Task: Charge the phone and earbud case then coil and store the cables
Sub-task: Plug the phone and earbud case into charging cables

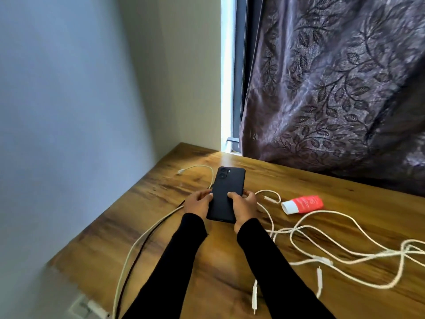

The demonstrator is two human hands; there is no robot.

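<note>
Bright window gap (227, 74), motion-blurred, tilted wide-angle

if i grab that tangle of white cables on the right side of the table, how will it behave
The white cables lie in loose, crossing loops on the wooden table, so they are probably floppy and light. Lifted at one point, the rest would likely dangle and drag. The crossings suggest that the strands may snag on each other, and loose plug ends could swing.
</note>
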